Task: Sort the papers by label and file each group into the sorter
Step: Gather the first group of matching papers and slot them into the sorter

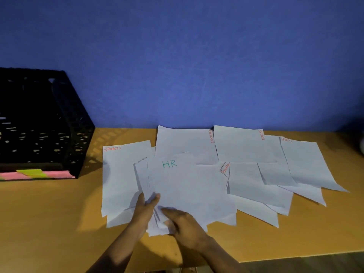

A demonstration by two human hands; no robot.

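- the black mesh sorter [59,123] is standing at the far left of the desk [49,213], with a pink sheet [59,174] and a green tab [32,172] showing at its base; every place below is being given relative to this sorter.
- just right of the sorter, a sheet marked "sports" [118,174] in red is lying flat.
- further right, the person's left hand [144,208] is gripping the lower edge of a thin stack of papers [144,180], thumb curled over the top and fingers underneath.
- beside it, the right hand [184,227] is resting on the lower corner of the top sheet, the one marked "hr" [183,186] in green; its fingers are lying fairly straight and appear to be pressing, not pinching.
- judging by this, the person is gathering the hr group; it would go best by squaring the edges against the desk and checking each label before adding a sheet.
- behind the hr sheet, farther from the sorter, a sheet is reading "finance" [185,144] in red along its right edge, and a folded corner [225,168] is showing "financ".
- farthest right of the sorter, two sheets marked "sports" [246,146] [307,160] are overlapping unmarked ones.
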